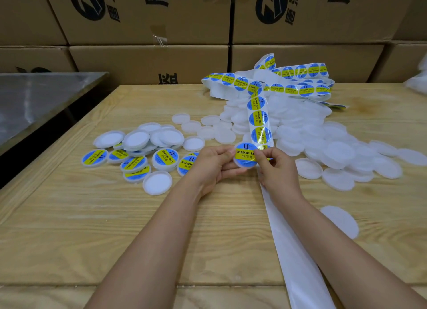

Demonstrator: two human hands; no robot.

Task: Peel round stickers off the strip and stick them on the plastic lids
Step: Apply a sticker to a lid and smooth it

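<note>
Pale wood formed the tabletop (92,227). Just above it, the left hand (215,163) held a round white plastic lid (243,167), its grip curled around the lid's left rim. A round blue-and-yellow sticker (245,155) reading "SOLDERING PASTE" covered the lid's face. The right hand (277,167) had its grip clenched in a pinch on the lid's right edge, thumb and forefinger over the sticker. A long white sticker strip (260,121) ran from a tangled heap at the back down to those fingers, and its bare backing trailed on under the right wrist toward the near edge. Labelled lids (136,163) lay clustered to the left. Bare white lids (323,144) were heaped at the right and back, beneath the strip. Brown cardboard boxes (150,15) were stacked behind, with a grey metal surface (34,96) at far left.
</note>
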